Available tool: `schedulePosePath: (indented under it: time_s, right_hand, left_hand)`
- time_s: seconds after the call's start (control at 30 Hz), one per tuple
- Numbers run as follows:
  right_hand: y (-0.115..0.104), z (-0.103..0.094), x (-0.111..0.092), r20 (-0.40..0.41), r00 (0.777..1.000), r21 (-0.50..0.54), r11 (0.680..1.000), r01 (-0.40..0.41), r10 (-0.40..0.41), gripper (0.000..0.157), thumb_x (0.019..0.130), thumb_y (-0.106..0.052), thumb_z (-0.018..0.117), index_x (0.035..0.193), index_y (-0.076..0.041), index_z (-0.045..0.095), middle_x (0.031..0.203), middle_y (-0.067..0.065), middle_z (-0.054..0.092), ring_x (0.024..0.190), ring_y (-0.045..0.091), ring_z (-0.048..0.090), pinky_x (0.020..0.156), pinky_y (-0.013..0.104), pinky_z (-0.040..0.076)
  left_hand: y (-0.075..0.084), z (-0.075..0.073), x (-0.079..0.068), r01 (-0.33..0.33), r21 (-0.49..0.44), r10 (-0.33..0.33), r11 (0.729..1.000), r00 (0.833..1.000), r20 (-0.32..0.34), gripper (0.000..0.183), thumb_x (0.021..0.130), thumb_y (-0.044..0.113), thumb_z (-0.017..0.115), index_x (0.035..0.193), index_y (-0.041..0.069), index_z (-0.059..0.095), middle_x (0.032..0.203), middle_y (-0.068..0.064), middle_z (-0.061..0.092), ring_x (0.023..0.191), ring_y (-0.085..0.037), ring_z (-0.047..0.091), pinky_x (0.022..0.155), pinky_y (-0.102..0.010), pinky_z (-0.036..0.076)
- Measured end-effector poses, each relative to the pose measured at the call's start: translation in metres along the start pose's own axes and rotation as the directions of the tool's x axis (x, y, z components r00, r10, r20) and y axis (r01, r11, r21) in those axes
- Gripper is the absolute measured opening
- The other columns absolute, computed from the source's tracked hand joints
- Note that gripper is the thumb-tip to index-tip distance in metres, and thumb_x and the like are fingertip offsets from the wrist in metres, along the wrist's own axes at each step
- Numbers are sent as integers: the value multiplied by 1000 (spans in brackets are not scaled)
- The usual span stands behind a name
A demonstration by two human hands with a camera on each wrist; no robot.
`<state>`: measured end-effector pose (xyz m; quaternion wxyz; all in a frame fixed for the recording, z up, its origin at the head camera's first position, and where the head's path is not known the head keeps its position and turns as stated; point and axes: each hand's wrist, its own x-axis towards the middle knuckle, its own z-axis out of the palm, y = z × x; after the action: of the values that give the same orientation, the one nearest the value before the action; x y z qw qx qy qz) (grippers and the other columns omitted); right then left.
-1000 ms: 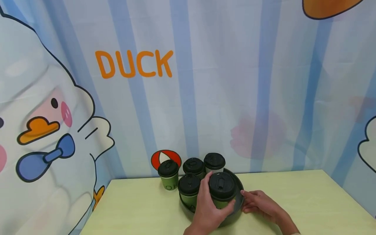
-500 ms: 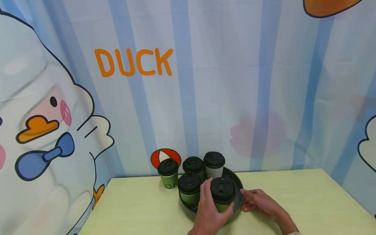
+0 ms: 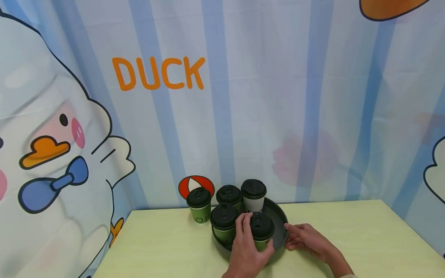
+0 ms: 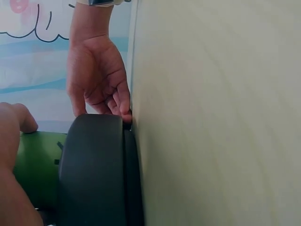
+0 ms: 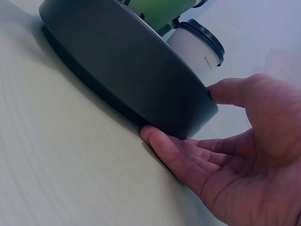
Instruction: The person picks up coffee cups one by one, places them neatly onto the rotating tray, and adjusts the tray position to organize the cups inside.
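Observation:
My left hand (image 3: pixel 246 247) curls round a green paper cup (image 3: pixel 263 244) with a black lid, upright at the front of a round dark grey tray (image 3: pixel 279 227). Thumb and fingers lie on opposite sides of it. My right hand (image 3: pixel 309 241) pinches the tray's right rim; in the right wrist view the thumb is on top and the fingers are at the underside. A second green cup (image 3: pixel 224 233) stands in the tray, left of the held one. Behind them are a white cup (image 3: pixel 253 202) and another green cup (image 3: pixel 230 197), whose bases are hidden.
Left of the tray, a green lidded cup (image 3: pixel 200 214) stands on the pale yellow table (image 3: pixel 163 243). A curtain (image 3: pixel 264 96) printed with ducks hangs along the table's back edge.
The held cup has come down into the tray and shifted slightly left, towards the green cup beside it. My right hand keeps its place on the tray's rim.

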<state>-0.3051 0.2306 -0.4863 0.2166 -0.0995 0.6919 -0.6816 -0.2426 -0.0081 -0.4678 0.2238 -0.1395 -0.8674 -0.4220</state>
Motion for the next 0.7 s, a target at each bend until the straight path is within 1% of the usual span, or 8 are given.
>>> schedulePosePath:
  time_s: [0.07,0.17,0.37,0.43,0.57,0.7]
  right_hand:
    - [0,0,0,2,1000,1,1000,-2,2,53,111,-36,50,120,15,59,93,11,71,87,20,72,81,33,60]
    - [0,0,-1,6,1000,0,1000,-5,5,54,111,-37,50,121,15,59,94,11,71,87,20,72,82,33,60]
    - [0,0,-1,10,1000,-3,1000,-11,11,56,110,-38,50,124,16,57,95,11,71,88,21,72,83,34,60]
    - [0,0,-1,9,1000,-3,1000,-10,10,57,110,-38,50,124,17,57,95,11,71,88,20,71,83,34,60]
    - [1,-1,0,1,1000,-7,1000,-8,8,58,111,-37,50,127,19,55,95,12,71,88,21,71,82,34,60]
    - [0,0,0,0,1000,-6,1000,-5,5,59,110,-37,50,127,19,55,95,12,71,88,20,71,82,34,60]
  left_hand:
    - [1,-1,0,6,12,-6,1000,1000,11,74,85,31,82,145,8,46,142,-12,40,105,-25,61,82,-42,59]
    - [3,-1,0,11,43,-11,999,1000,4,71,83,30,83,142,9,49,138,-12,40,102,-26,60,77,-42,59]
    - [8,-3,0,46,131,-45,990,999,-12,71,81,32,85,139,9,52,136,-13,40,96,-27,60,62,-40,55]
    - [10,-4,0,55,165,-53,985,998,-13,71,80,33,85,139,10,52,136,-13,41,94,-26,60,59,-39,54]
    - [13,-6,1,57,222,-53,973,998,-21,72,80,36,84,140,11,51,136,-13,41,91,-24,61,58,-39,54]
    - [14,-7,1,56,244,-51,968,998,-25,72,80,36,83,140,11,51,137,-13,41,88,-25,62,57,-39,54]
